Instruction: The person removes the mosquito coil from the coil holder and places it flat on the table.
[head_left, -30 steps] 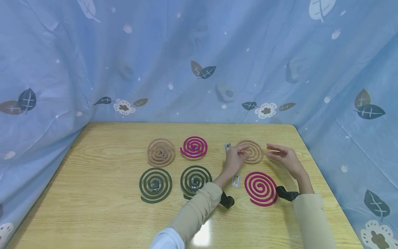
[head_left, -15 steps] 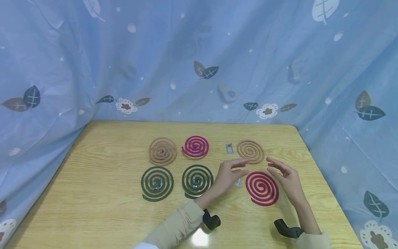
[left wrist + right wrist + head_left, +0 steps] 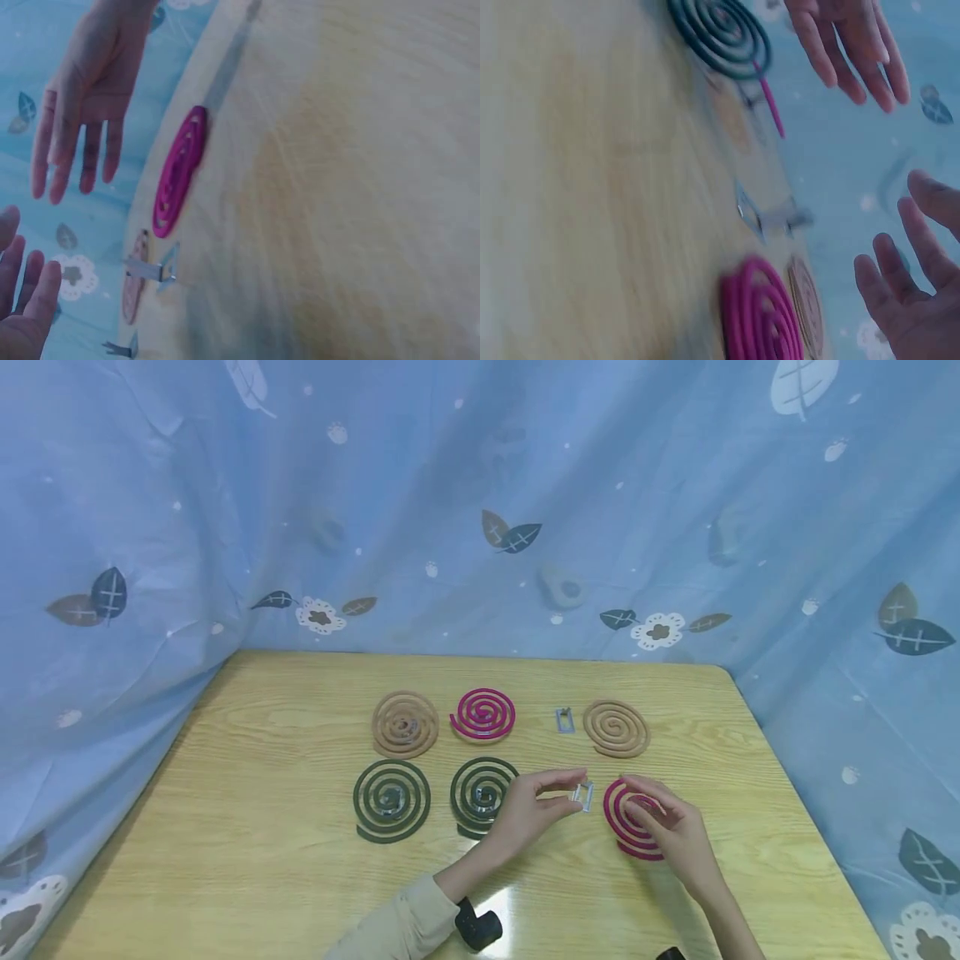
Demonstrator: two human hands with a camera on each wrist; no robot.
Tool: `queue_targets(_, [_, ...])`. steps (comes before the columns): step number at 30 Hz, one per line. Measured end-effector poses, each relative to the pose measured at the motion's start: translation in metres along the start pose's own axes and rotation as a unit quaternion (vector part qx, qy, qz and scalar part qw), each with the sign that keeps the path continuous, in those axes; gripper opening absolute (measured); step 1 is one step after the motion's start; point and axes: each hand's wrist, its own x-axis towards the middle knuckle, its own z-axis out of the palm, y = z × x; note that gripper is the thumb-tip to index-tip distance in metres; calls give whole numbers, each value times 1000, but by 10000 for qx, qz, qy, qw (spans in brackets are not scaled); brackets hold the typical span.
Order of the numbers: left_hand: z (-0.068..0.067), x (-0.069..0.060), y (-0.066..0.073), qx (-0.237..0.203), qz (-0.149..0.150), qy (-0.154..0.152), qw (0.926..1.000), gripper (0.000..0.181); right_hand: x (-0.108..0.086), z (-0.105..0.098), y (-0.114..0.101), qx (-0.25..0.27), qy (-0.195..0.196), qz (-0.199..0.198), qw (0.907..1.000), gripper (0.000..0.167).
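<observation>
Both uncurled, empty, lower right: left hand near metal stand, right hand near pink coil; we judge reaching, pinch next.

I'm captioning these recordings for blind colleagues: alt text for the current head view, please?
A person's left hand is near a small metal stand on a wooden table, and the right hand over a magenta spiral coil. Behind them are a tan coil and another stand; four more coils sit left, before a blue curtain.

Left hand noted upper right, right hand lower right; green coil at top, metal stand near centre, magenta coil below.
</observation>
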Motion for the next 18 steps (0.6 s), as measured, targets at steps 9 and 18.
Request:
queue_targets(9, [-14, -26, 1, 285, -154, 7, 9995, 39, -5, 26, -6, -129, -373, 21, 9992, 35])
queue_targets(18, [-47, -48, -3, 324, -231, 349, 9986, 39, -1, 47, 1, 250, -857, 207, 9958, 34])
